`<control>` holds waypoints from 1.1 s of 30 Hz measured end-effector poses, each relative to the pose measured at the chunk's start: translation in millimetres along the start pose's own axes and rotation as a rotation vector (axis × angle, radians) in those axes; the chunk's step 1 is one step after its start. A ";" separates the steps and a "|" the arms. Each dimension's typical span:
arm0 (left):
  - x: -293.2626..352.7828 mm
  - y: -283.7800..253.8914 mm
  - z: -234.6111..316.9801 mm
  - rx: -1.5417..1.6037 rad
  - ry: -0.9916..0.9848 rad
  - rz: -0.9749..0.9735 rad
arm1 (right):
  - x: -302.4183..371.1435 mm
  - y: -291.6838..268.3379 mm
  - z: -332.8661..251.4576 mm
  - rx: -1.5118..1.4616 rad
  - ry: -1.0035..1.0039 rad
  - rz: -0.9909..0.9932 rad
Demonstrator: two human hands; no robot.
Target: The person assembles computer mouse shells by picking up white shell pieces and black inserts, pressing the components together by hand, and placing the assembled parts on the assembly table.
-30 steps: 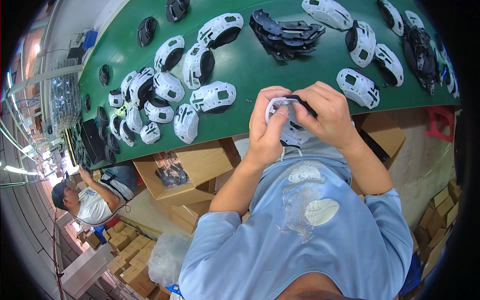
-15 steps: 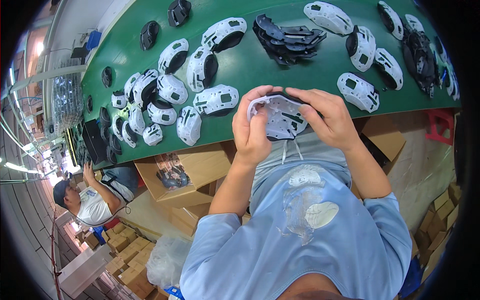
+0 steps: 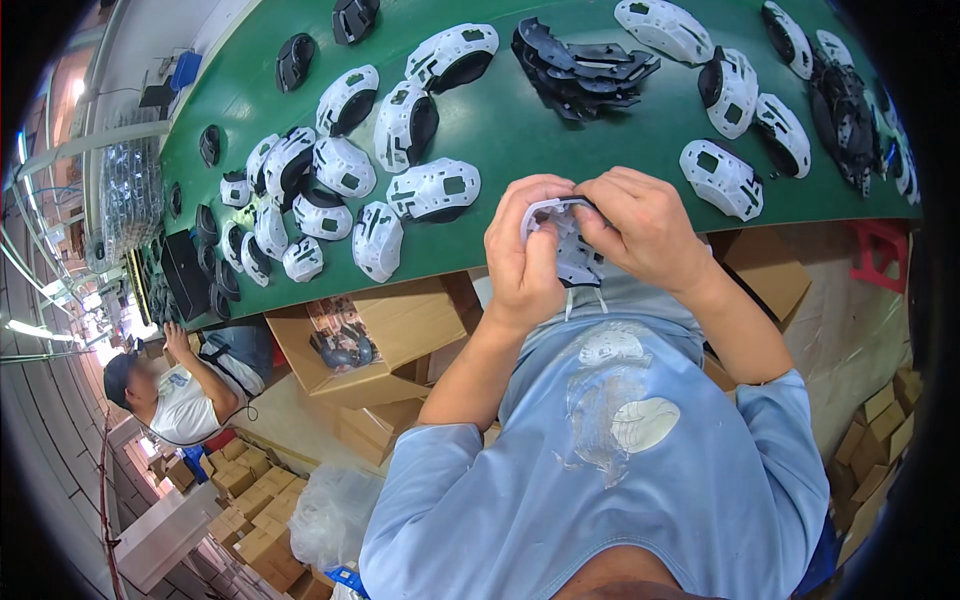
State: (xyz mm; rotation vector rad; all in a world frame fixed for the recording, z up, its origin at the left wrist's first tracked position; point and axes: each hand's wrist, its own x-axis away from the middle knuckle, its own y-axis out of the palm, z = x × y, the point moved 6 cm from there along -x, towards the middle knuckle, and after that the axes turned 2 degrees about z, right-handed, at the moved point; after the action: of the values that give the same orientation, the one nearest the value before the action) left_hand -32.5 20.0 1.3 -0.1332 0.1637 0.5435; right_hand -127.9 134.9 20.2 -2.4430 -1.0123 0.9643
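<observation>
Between my two hands, just off the near edge of the green table [image 3: 560,160], is a curved white plastic shell [image 3: 578,258] with slots and a black rim piece. My left hand [image 3: 525,255] wraps round its left side, the thumb inside the hollow. With bent fingers and thumb, my right hand [image 3: 645,235] grips the upper right rim, hiding much of that side. Similar white shells with black parts [image 3: 433,192] lie beyond and to the left. A nested pile of black curved pieces [image 3: 580,75] rests farther back.
More white shells [image 3: 722,180] and a dark heap of parts [image 3: 842,120] lie at the right. Open cardboard boxes [image 3: 410,320] stand under the table edge. A red stool [image 3: 880,255] is at the right. Another person [image 3: 190,400] sits at the far left.
My hands have moved slightly right and closer together. The shell has tilted, so less of its hollow shows, and my right fingers are more bent over its rim.
</observation>
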 end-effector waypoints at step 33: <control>-5.8 -10.8 -15.8 0.830 -0.347 0.259 | -22.4 14.7 -46.0 0.011 -0.451 0.004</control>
State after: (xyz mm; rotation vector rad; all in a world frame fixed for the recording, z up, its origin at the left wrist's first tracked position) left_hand -33.7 5.3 -12.2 0.7966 0.0570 0.7080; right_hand -100.3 106.9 56.1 -2.2654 -1.1312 1.5616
